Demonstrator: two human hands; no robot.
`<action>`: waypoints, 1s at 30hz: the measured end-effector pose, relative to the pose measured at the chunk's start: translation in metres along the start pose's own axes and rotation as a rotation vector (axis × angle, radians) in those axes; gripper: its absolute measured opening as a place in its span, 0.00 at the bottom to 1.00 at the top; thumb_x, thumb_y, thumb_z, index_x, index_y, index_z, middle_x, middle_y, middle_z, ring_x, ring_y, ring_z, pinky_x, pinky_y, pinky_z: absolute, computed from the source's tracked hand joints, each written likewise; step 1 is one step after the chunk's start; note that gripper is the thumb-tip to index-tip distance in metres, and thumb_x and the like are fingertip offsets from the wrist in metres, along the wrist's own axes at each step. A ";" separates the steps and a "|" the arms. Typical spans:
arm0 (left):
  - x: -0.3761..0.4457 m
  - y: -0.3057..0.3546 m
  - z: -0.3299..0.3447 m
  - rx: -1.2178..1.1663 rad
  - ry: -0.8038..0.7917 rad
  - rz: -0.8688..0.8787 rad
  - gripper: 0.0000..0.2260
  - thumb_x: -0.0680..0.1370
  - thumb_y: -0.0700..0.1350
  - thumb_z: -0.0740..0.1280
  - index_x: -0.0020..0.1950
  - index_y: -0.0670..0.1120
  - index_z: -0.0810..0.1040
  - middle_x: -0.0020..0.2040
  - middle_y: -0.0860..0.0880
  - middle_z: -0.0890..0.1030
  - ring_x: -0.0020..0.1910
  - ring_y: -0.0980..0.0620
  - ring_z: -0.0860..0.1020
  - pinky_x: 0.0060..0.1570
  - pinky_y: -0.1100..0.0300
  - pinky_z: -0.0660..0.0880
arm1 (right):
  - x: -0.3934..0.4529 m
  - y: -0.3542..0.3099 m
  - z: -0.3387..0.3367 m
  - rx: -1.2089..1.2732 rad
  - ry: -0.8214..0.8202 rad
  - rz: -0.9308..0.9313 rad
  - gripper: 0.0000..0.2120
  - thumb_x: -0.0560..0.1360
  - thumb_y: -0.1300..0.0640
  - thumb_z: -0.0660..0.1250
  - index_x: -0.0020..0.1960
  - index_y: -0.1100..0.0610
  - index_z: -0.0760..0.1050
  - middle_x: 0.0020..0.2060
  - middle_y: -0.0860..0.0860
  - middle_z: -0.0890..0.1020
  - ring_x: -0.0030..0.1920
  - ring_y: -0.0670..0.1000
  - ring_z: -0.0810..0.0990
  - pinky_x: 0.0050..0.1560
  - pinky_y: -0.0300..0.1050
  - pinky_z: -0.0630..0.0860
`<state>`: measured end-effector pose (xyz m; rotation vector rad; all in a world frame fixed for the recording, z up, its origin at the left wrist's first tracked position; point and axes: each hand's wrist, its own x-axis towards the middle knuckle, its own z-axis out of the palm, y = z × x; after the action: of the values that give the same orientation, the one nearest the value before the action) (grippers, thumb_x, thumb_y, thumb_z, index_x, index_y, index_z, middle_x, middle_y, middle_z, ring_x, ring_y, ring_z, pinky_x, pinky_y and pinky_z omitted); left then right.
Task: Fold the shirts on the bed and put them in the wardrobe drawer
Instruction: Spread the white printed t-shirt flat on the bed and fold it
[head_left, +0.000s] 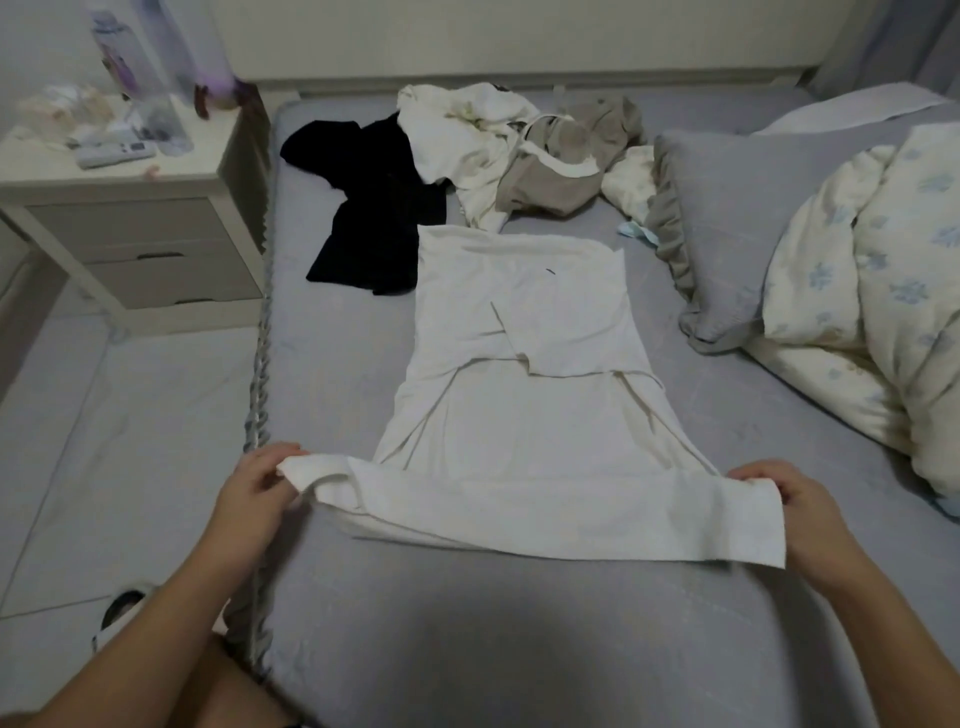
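Note:
A white shirt (524, 332) lies flat on the grey bed (467, 649), its sides and sleeves folded inward. The near hem is lifted off the sheet. My left hand (254, 493) pinches the hem's left corner and my right hand (795, 512) pinches its right corner. Farther up the bed lie a black shirt (369, 208), a crumpled white shirt (462, 130) and a beige garment (566, 161) in a loose pile.
A grey pillow (727, 223) and a floral duvet (883, 291) fill the right side of the bed. A white nightstand (135, 228) with bottles and a remote stands at the left. Pale floor tiles (104, 426) run along the bed's left edge.

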<state>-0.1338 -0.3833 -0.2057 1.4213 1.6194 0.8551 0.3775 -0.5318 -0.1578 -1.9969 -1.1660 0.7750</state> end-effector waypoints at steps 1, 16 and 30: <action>0.007 0.001 0.002 -0.070 -0.002 -0.017 0.12 0.76 0.33 0.67 0.52 0.48 0.83 0.53 0.47 0.83 0.52 0.51 0.79 0.54 0.57 0.71 | 0.008 -0.004 -0.002 -0.024 0.029 -0.050 0.19 0.64 0.79 0.74 0.46 0.59 0.80 0.43 0.43 0.83 0.42 0.35 0.80 0.45 0.27 0.73; 0.313 0.149 0.072 -0.583 0.144 -0.316 0.19 0.75 0.49 0.72 0.62 0.42 0.76 0.57 0.42 0.81 0.49 0.44 0.83 0.46 0.47 0.82 | 0.336 -0.115 0.034 0.106 0.457 0.242 0.18 0.74 0.48 0.68 0.55 0.61 0.81 0.47 0.57 0.82 0.41 0.55 0.80 0.48 0.49 0.76; 0.159 0.068 0.129 -0.505 -0.248 -0.520 0.18 0.70 0.37 0.75 0.60 0.37 0.80 0.55 0.40 0.84 0.53 0.41 0.83 0.61 0.45 0.76 | 0.176 -0.022 0.103 0.904 0.166 0.547 0.12 0.80 0.54 0.64 0.62 0.56 0.75 0.55 0.51 0.84 0.53 0.51 0.83 0.47 0.44 0.83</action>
<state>0.0039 -0.2186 -0.2244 0.6780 1.3613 0.6789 0.3613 -0.3391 -0.2271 -1.5249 -0.0703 1.1166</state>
